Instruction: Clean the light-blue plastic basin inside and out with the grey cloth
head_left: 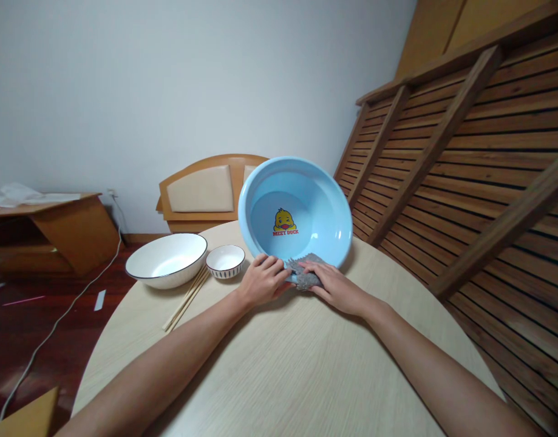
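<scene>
A light blue plastic basin point(324, 200) with a yellow duck picture stands tilted up on its near rim on the round wooden table point(288, 370). My left hand point(263, 280) grips the basin's near rim, fingers curled over it. My right hand point(336, 285) presses a grey cloth point(306, 271) against the same rim, fingers wrapped on the cloth. Both hands sit side by side at the basin's lowest edge.
A large white bowl point(166, 260) and a small patterned bowl point(225, 261) stand at the table's left, with wooden chopsticks point(186, 298) beside them. A chair point(206, 194) stands behind the table. A slatted wooden panel point(479, 182) rises on the right; a cable point(55, 321) crosses the floor.
</scene>
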`<state>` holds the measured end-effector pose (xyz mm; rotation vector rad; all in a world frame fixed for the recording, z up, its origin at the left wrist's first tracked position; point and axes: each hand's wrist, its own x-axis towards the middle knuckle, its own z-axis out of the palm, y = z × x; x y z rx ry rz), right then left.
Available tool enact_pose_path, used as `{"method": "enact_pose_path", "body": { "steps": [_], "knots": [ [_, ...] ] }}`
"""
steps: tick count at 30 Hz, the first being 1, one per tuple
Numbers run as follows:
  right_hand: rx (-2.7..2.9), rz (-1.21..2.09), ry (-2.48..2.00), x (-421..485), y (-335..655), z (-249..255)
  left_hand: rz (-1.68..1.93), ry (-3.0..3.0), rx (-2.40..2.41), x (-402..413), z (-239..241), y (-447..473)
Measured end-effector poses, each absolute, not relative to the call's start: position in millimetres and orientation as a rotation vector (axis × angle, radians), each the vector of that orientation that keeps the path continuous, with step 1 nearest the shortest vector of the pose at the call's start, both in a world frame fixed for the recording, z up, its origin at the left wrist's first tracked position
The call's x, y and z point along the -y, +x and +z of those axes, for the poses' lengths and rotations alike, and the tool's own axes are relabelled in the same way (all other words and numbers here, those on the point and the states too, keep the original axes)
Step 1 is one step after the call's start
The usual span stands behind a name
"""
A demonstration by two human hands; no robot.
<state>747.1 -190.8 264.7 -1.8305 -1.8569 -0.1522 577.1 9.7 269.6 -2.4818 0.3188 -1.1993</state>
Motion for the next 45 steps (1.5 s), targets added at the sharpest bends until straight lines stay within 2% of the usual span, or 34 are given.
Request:
{"method": "enact_pose_path", "body": {
  "steps": [9, 18, 24, 36, 45],
  "knots": [
    [1.878, -0.405, -1.972, 191, 765, 256, -1.242, -2.483, -0.261, -10, 262, 580],
    [1.908, -0.278, -1.885, 188, 763, 258, -1.276, -2.491, -0.207, -6, 255, 580],
    [1.879, -0.356, -1.964, 201, 789, 256, -1.252, -2.508, -0.211, -3, 254, 582],
    [1.887, -0.241, -1.884, 181, 755, 239, -1.282, -2.489, -0.210, -1, 257, 579],
    [1.910, -0.357, -2.015, 196, 784, 244, -1.271, -2.543, -0.180, -5, 259, 577]
  ]
}}
